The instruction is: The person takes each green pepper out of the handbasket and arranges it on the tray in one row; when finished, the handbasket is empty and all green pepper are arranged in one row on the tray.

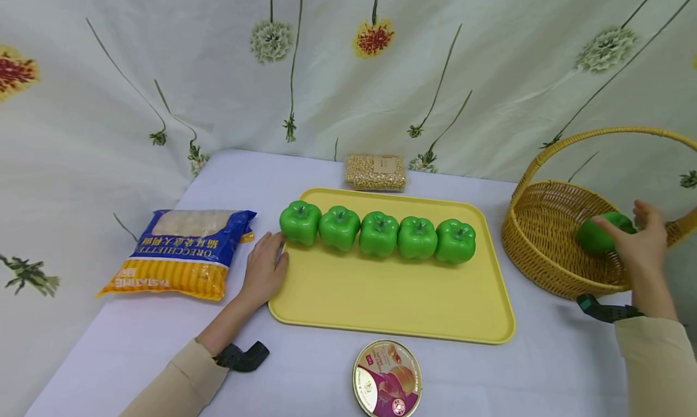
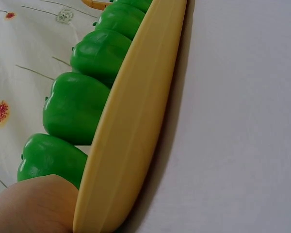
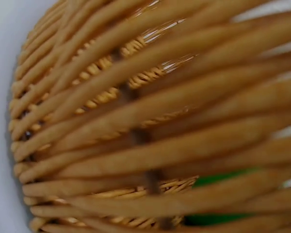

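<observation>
In the head view my left hand (image 1: 264, 270) rests at the left edge of a yellow tray (image 1: 392, 302), its fingers beside the leftmost green bell pepper (image 1: 301, 223). Several green bell peppers stand in a row along the tray's far half; the left wrist view shows that row (image 2: 75, 109) behind the tray's rim (image 2: 131, 131). Over a wicker basket (image 1: 544, 265) at the right, my right hand (image 1: 645, 247) has its thumb across a green bell pepper (image 1: 593, 238) and its fingers spread upward. Basket weave (image 3: 160, 107) fills the right wrist view and hides that hand.
A blue and orange bag of orecchiette pasta (image 1: 182, 253) lies left of the tray. Behind the tray is a clear pack of pale grains (image 1: 365, 174). A round tin (image 1: 388, 379) sits in front. The basket's tall handle (image 1: 604, 132) arches over its opening.
</observation>
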Available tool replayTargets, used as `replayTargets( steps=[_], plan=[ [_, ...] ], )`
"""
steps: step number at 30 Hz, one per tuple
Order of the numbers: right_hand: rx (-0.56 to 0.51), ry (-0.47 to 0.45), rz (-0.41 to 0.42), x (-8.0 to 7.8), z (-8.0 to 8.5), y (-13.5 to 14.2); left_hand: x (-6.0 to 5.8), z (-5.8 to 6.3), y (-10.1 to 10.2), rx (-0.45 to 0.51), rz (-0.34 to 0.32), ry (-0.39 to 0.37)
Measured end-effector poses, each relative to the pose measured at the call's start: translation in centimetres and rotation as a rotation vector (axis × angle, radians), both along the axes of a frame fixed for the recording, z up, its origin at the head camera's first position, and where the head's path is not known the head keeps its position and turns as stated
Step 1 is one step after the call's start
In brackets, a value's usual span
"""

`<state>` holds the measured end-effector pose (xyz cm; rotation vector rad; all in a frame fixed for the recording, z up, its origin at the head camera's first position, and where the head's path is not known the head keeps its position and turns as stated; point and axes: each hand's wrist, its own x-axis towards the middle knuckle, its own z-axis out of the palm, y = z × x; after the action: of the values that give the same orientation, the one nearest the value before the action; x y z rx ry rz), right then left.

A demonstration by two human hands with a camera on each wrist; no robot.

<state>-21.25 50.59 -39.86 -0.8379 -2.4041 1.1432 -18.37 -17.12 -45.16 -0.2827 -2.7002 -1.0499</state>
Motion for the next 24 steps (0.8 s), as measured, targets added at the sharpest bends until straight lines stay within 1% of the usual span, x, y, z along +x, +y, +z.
replayTargets(
  steps=[3,4,6,9,11,14,19,24],
  plan=[
    [-0.03,-0.009,-0.004,1.5,1.9,-3.0,0.0,0.0,0.0,0.002,-0.004,-0.009],
    [-0.021,-0.014,-0.006,1.8,2.4,-3.8,0.0,0.0,0.1,0.002,-0.005,-0.01],
    [-0.022,-0.023,0.007,2.4,3.1,-4.8,0.0,0.1,0.1,-0.005,-0.004,-0.006],
    [-0.02,-0.046,0.028,2.7,3.8,-5.5,0.0,0.2,0.1,-0.009,-0.003,-0.004],
    [-0.026,-0.07,0.042,2.8,4.0,-5.4,0.0,0.3,0.1,-0.01,-0.004,-0.007],
    [-0.006,-0.113,0.062,2.8,4.2,-5.4,-0.2,0.4,0.1,-0.007,-0.006,-0.021],
    [0.038,-0.184,0.103,2.5,3.7,-4.8,-0.1,0.3,0.1,-0.006,-0.007,-0.027],
    [0.044,-0.202,0.108,2.5,3.5,-4.7,0.0,0.3,0.0,0.0,-0.006,-0.029]
  ],
)
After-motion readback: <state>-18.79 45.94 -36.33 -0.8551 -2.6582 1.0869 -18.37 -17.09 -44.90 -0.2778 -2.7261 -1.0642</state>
